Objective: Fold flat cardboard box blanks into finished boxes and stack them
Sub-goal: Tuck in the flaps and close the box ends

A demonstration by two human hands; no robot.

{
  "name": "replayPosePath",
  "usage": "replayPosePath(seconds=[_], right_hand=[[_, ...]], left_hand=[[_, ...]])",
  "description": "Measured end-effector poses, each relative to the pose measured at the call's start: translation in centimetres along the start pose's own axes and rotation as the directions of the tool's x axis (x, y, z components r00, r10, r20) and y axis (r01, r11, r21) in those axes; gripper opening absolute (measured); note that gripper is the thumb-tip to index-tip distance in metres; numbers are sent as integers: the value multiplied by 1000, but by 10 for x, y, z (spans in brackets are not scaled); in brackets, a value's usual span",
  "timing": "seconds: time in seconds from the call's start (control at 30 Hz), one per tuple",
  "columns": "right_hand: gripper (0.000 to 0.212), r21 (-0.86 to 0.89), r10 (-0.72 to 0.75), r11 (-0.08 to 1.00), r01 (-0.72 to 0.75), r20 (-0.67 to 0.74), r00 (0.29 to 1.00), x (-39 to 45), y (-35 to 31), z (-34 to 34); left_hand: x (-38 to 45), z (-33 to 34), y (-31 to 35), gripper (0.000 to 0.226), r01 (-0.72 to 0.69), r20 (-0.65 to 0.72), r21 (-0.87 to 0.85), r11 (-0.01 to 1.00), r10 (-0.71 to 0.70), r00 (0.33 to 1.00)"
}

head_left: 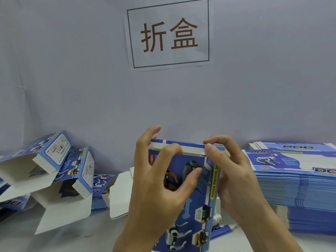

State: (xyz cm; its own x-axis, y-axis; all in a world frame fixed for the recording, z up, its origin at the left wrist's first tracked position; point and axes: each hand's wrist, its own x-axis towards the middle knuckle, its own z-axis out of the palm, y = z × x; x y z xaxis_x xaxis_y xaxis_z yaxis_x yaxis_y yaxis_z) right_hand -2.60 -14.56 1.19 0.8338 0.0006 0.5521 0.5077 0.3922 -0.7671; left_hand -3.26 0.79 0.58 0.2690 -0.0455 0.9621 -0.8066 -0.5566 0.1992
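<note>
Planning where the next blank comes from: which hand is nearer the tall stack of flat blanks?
Right. The right hand grips the box's top edge on the side facing the stack of flat blanks; the left hand grips the box's far side.

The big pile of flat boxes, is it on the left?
No, the pile of flat blanks sits on the right; folded boxes lie on the left.

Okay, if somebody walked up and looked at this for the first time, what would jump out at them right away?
Front and centre, the left hand and right hand hold an upright blue box printed with toy dogs, fingers working its top flap. Above on the wall hangs a white paper sign with two large brown characters. A tall stack of flat blanks sits at right, and folded boxes lie tumbled at left.
</note>
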Motion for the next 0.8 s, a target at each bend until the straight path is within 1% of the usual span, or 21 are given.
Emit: replayPosePath(seconds=[0.2, 0.33, 0.47, 0.53, 0.57, 0.6, 0.67, 0.7, 0.77, 0.8], right_hand=[[11, 6, 5, 1000, -5, -10, 1000, -1, -1, 2], [10, -36, 3, 999, -3, -11, 1000, -2, -2, 3], [6, 0, 20, 1000, -20, 23, 1000, -3, -4, 0], [6, 23, 43, 999, -44, 40, 998, -3, -4, -2], [8, 27, 59, 998, -60, 46, 997, -3, -4, -3], [9, 27, 74, 997, -75, 47, 996, -2, -4, -4], [8, 33, 84, 996, -85, 39, 996, -2, -4, -5], [7, 45, 81, 996, -82, 36, 996, -2, -5, -5], [3, 71, 74, 995, -77, 36, 997, -2, -5, -2], [2, 77, 72, 994, -75, 40, 997, -3, -5, -1]], left_hand=[[0, 0, 2, 33, 21, 39, -4, 1000, -21, 999], [-1, 2, 2, 30, 24, 64, 24, 999, -25, 998], [0, 4, 5, 29, 45, 89, 39, 998, -48, 995], [0, 5, 6, 33, 63, 93, 29, 998, -65, 994], [0, 5, 7, 40, 94, 87, -16, 995, -92, 992], [1, 4, 8, 50, 155, 74, -104, 982, -147, 986], [3, -1, 7, 70, 298, 59, -308, 904, -294, 954], [3, -4, 5, 71, 355, 63, -392, 849, -360, 931], [5, -9, 0, 53, 449, 94, -522, 725, -474, 875], [5, -11, -2, 45, 481, 112, -551, 682, -510, 853]])
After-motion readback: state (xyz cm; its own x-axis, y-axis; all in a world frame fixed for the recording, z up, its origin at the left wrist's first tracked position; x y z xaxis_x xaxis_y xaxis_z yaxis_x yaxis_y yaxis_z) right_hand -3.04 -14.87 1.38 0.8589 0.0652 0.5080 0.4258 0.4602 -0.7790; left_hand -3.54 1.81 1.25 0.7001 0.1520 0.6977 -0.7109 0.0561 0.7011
